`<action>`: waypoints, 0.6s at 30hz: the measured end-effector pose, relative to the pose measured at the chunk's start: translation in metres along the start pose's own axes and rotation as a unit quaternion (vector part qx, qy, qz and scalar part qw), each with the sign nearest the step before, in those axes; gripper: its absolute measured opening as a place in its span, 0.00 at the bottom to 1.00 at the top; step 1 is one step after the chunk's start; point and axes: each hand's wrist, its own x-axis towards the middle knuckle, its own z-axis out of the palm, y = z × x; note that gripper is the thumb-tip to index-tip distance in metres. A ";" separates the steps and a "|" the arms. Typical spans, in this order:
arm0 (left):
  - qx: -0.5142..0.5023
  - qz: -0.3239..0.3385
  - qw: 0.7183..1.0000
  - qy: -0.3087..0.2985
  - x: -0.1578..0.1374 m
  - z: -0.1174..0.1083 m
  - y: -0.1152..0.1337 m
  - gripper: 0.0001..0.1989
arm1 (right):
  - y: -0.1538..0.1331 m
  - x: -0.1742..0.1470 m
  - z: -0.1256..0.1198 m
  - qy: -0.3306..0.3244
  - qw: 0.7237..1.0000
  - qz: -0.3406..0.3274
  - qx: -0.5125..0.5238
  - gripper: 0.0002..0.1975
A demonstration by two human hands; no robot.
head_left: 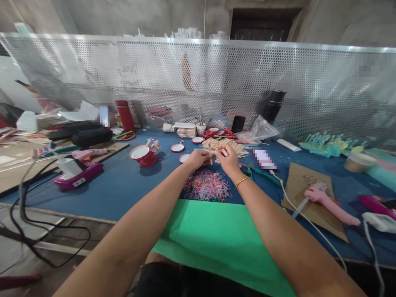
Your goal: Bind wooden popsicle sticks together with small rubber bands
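My left hand (199, 160) is closed, its fingertips pinching a small flat wooden stick (210, 158) held upright. Close against the stick, my right hand (229, 159) is closed too, thumb and fingers pressed together; what lies between them is too small to make out. Below both hands is a heap of thin pink, white and purple rubber bands (210, 186) on the blue table. A pile of flat wooden sticks (239, 147) lies just behind my right hand.
A green cloth (213, 225) hangs over the front edge. Left stand a red round tin (144, 156) and a purple power strip (78, 176). Right are green-handled pliers (266, 176), a phone (262, 159), and a pink glue gun (331, 202) on cardboard (297, 185). A perforated metal screen (154, 78) closes the back.
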 end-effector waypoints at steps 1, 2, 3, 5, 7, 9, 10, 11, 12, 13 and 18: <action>-0.003 0.002 1.000 -0.002 -0.001 0.000 0.002 0.17 | 0.000 0.000 0.001 -0.003 1.000 -0.006 -0.003 0.12; -0.004 0.004 1.000 -0.004 -0.002 0.000 0.004 0.18 | 0.001 0.000 0.002 -0.006 1.000 -0.008 0.003 0.12; -0.003 0.004 1.000 -0.006 -0.003 0.000 0.006 0.19 | 0.001 0.000 0.002 -0.009 1.000 -0.007 0.016 0.13; 0.004 0.002 1.000 -0.008 -0.005 0.000 0.009 0.19 | 0.003 0.001 0.003 -0.014 0.999 0.000 0.046 0.14; 0.015 -0.001 1.000 -0.008 -0.006 -0.001 0.011 0.19 | 0.005 0.002 0.005 -0.015 0.998 0.005 0.066 0.15; 0.021 -0.002 1.000 -0.011 -0.007 -0.001 0.013 0.19 | 0.005 0.001 0.006 -0.015 0.997 0.006 0.073 0.15; 0.021 -0.003 1.000 -0.013 -0.008 0.000 0.014 0.20 | 0.004 0.001 0.006 -0.014 0.997 0.006 0.072 0.15; 0.018 -0.004 1.000 -0.015 -0.009 0.000 0.015 0.20 | 0.002 0.001 0.006 -0.010 0.998 0.007 0.067 0.15; 0.011 -0.006 1.000 -0.015 -0.009 0.001 0.016 0.19 | 0.000 0.002 0.006 -0.005 0.998 0.007 0.063 0.15; 0.001 -0.008 1.000 -0.012 -0.010 0.002 0.017 0.18 | -0.002 0.003 0.004 0.001 0.998 0.008 0.064 0.14; -0.074 -0.029 0.996 0.034 -0.013 0.006 0.023 0.13 | -0.013 0.020 -0.023 0.096 0.987 0.048 0.116 0.21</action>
